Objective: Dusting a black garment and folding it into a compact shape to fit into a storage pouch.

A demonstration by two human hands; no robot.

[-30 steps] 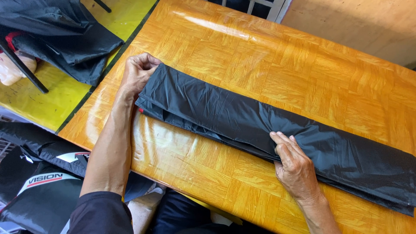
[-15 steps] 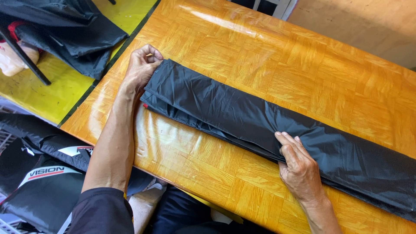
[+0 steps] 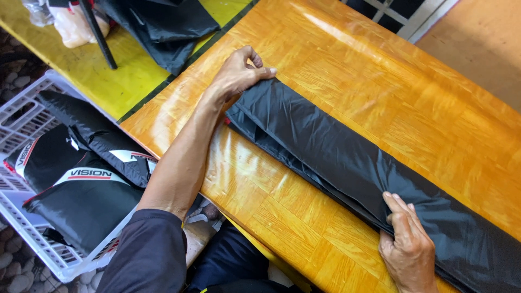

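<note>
Fabric (image 3: 347, 157), black and thin, lay folded into a long strip on the orange wooden table (image 3: 412, 87). Its long axis ran on a slant, from the left hand (image 3: 239, 73) at the far end down toward the right hand (image 3: 407, 244) and past it, out of the picture at the lower right, so its full length was cut off. The left hand was closed on the strip's end corner, fingers curled over the edge and thumb against it. The right hand pinched the near edge of the strip, fingers bent over the top and pressed onto the folded layers; its wrist was cut off by the bottom edge.

Below and to the left of the left arm stood a white plastic crate (image 3: 32, 239) on a pebbled floor. It held black folded cloth pieces (image 3: 81, 184) with white and red stripes, stacked loosely; how many there were could not be told, since they overlapped. Beyond the left hand, on a yellow table (image 3: 103, 81) beside the orange one, lay another heap of black fabric (image 3: 168, 27), cut off by the top edge. Left of that heap sat a pale bag (image 3: 73, 27), perhaps plastic, partly hidden behind a dark slanting rod (image 3: 100, 35). The layers at the strip's near edge showed as thin lines, too fine to count.
</note>
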